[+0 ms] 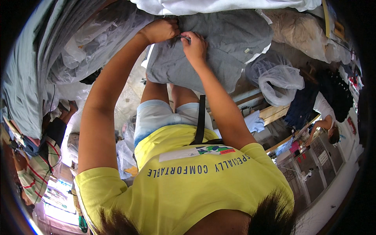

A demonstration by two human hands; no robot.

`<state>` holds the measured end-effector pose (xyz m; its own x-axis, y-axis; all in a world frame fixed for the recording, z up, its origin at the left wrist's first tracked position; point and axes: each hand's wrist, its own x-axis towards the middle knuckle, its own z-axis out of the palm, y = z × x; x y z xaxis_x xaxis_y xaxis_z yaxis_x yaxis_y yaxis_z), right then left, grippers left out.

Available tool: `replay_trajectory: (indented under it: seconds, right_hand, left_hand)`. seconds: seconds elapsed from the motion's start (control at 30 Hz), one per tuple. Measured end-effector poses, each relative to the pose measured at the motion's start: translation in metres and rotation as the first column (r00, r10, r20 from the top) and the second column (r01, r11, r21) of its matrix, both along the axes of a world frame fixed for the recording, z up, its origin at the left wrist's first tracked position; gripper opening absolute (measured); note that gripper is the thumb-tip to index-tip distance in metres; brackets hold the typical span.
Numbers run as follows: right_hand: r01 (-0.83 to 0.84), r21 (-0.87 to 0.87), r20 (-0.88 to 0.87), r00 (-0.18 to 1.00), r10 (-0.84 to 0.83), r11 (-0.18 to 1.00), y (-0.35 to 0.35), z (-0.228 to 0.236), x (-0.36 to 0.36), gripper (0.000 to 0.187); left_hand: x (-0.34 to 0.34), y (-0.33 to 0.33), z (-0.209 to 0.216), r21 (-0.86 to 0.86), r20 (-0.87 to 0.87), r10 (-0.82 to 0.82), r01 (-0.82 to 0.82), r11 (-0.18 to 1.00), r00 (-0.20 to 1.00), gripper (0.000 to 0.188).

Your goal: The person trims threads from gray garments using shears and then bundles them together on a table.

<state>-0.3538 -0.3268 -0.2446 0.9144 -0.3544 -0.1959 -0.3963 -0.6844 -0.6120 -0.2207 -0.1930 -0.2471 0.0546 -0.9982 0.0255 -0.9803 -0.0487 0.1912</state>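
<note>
Grip: left hand (160, 30) and right hand (194, 46) pinched together on the grey garment (231, 43), upper centre of frame, apparently working one small spot; precise fingertip control required next.

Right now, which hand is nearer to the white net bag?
Right. The right hand pinches the grey cloth, up and left of the bag. The left hand grips the same cloth farther left, beyond the right hand.

Both hands meet on a grey garment (219, 47): the left hand (159, 30) and right hand (194, 46) pinch a small fold between their fingers (184, 38). White cloth (219, 5) lies just beyond the fingers.
</note>
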Motion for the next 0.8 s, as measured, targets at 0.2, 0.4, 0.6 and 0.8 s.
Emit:
replay_trajectory:
  seconds: [0.2,0.4,0.6,0.8]
  right_hand:
    - [-0.033,-0.009,-0.018,0.999,0.033,0.999,0.001,0.002,-0.001,0.016]
    - [0.033,-0.017,0.047,0.998,-0.032,0.999,0.007,0.001,-0.005,0.015]
    - [0.022,-0.043,0.062,0.998,-0.019,0.999,0.008,0.005,-0.001,0.013]
    - [0.004,-0.057,0.066,0.998,0.0,0.998,0.006,0.002,0.001,0.013]
  left_hand:
    - [-0.007,0.007,-0.02,-0.119,-0.313,0.22,-0.268,0.956,0.924,0.007]
    - [-0.003,0.014,-0.01,0.013,-0.694,0.293,-0.394,0.919,0.658,0.016]
    - [0.001,0.014,-0.014,0.002,-0.489,0.177,-0.202,0.979,0.854,0.012]
    - [-0.005,0.01,-0.002,-0.056,-0.094,0.026,-0.031,0.998,0.995,0.007]
